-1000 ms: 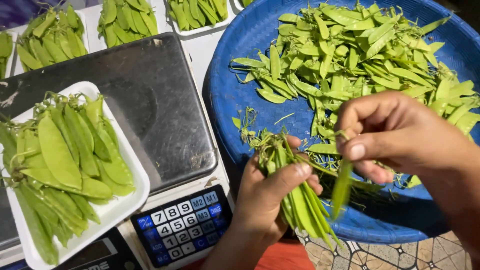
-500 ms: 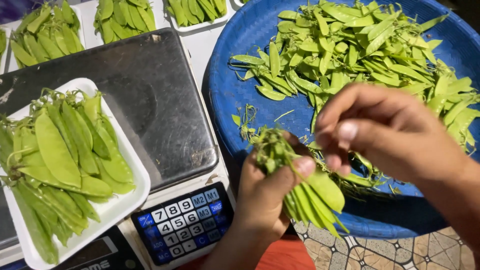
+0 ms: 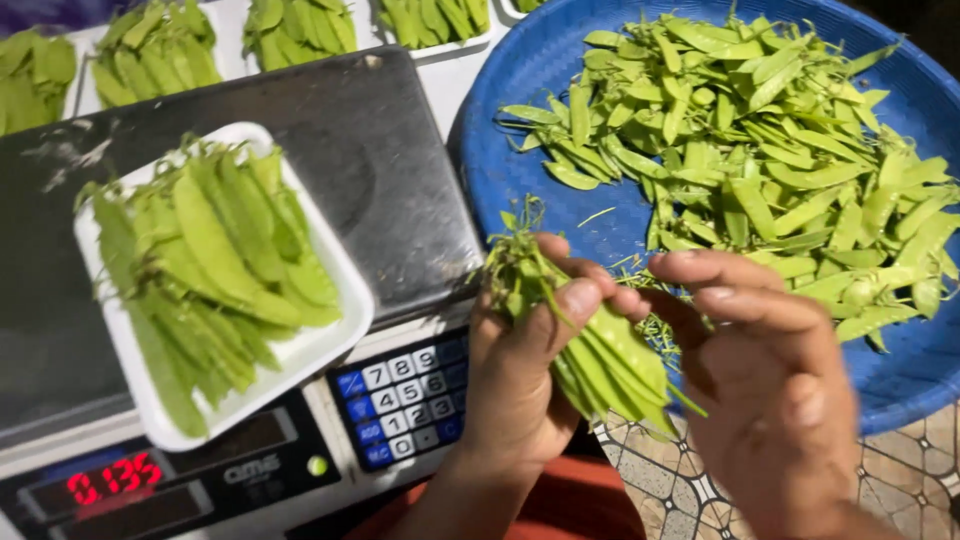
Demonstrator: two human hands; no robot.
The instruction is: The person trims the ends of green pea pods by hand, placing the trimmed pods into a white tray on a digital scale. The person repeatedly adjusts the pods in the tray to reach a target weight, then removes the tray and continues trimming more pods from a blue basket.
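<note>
The left hand (image 3: 520,390) has its grip closed around a bundle of snow pea pods (image 3: 600,365), thumb pressed across the flat pods, stem ends sticking up toward 11 o'clock and tips fanning down toward 5 o'clock. The right hand (image 3: 770,370) is just beside it at 3 o'clock, fingers loosely curled and holding nothing that shows, fingertips near the bundle's upper pods. The bundle hangs over the near rim of the blue basin (image 3: 500,150), where the loose heap of pods (image 3: 760,140) lies toward 1 o'clock. The pods are smooth and held only by the thumb, so in my judgement the lower ones could slide out past the rim onto the tiled floor. At 9 o'clock a white foam tray (image 3: 330,345) of pods overhangs the scale's (image 3: 400,190) steel platform; a knock from the left forearm could tip it
</note>
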